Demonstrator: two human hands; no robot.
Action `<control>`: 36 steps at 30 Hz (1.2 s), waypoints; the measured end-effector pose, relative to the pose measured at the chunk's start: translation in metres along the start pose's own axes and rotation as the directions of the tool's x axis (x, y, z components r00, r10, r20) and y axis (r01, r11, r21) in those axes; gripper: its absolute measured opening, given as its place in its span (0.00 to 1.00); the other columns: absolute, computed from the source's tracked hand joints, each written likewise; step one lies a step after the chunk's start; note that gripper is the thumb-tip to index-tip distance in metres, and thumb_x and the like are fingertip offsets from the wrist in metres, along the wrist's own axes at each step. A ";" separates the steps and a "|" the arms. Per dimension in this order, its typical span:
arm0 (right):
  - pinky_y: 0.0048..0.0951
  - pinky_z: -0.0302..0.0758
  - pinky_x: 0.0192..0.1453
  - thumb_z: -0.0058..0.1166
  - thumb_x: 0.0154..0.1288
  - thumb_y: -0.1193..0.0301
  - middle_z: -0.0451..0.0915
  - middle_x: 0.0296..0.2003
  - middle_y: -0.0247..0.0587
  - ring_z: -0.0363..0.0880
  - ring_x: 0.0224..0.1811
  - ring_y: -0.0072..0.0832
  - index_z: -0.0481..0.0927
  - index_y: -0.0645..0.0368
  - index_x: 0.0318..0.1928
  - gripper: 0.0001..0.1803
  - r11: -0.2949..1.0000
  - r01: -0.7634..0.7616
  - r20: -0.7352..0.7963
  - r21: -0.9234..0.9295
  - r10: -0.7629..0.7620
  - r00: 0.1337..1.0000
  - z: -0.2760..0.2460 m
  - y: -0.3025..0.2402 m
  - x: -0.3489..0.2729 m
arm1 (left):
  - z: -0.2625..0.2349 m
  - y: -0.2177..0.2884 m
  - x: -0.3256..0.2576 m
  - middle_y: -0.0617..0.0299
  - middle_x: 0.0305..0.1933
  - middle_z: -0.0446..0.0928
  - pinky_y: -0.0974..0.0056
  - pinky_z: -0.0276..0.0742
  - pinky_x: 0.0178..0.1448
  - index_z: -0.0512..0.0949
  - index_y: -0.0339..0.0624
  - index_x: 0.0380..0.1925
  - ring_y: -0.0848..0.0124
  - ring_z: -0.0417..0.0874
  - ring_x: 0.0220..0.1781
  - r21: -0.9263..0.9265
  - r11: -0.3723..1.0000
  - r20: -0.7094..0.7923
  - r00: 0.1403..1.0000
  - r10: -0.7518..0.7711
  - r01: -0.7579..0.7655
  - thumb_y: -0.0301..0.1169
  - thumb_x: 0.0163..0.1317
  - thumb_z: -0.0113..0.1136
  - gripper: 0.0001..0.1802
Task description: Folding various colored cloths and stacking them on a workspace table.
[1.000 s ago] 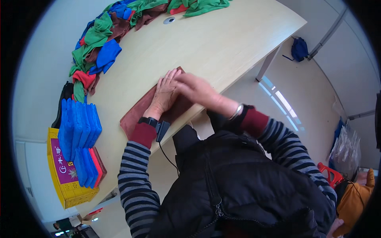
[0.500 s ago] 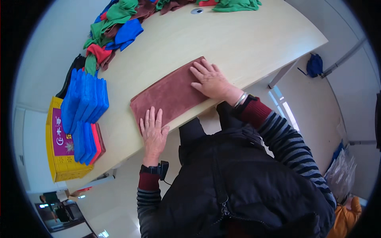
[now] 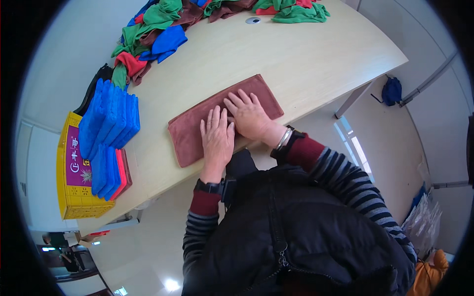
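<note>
A brown cloth (image 3: pixel 190 129), folded into a long strip, lies flat near the front edge of the pale wooden table (image 3: pixel 296 54). My left hand (image 3: pixel 216 139) rests palm down on its middle, fingers spread. My right hand (image 3: pixel 249 116) lies flat just beside it, pressing the right half of the cloth. Both hands touch each other side by side. Neither hand grips anything.
A stack of folded blue cloths (image 3: pixel 111 118) stands at the left, with a lower blue and red stack (image 3: pixel 108 170) nearer me. A yellow box (image 3: pixel 74 177) sits at the table's left end. Loose green, blue, red and brown cloths (image 3: pixel 158 24) are heaped along the far edge.
The hands were apart at the two ends of the spread cloth; now they are together at its middle. The view has shifted slightly.
</note>
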State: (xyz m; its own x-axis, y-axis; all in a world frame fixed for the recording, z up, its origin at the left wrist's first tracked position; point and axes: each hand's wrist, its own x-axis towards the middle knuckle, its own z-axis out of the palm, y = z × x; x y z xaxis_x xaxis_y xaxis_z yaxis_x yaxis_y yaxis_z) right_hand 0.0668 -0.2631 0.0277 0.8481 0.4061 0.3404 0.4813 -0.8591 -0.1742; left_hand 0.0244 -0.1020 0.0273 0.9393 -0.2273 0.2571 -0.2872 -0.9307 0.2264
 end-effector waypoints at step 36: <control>0.57 0.50 0.79 0.40 0.76 0.50 0.60 0.75 0.45 0.53 0.79 0.47 0.63 0.57 0.74 0.35 0.996 0.086 0.127 -0.005 -0.085 0.988 0.029 -0.044 0.039 | -0.089 -0.139 -0.041 0.57 0.56 0.81 0.59 0.76 0.65 0.75 0.37 0.59 0.64 0.82 0.59 -0.824 -0.443 0.526 0.765 -0.370 0.352 0.23 0.59 0.63 0.25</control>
State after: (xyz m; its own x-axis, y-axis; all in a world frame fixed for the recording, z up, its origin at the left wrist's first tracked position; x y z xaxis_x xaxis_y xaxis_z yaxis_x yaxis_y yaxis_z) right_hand 0.0854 -0.2003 0.0223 0.8255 0.5137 0.2338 0.5514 -0.8224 -0.1399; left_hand 0.0093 0.0621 0.0691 0.9241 0.0196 -0.3816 0.3036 0.5687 0.7645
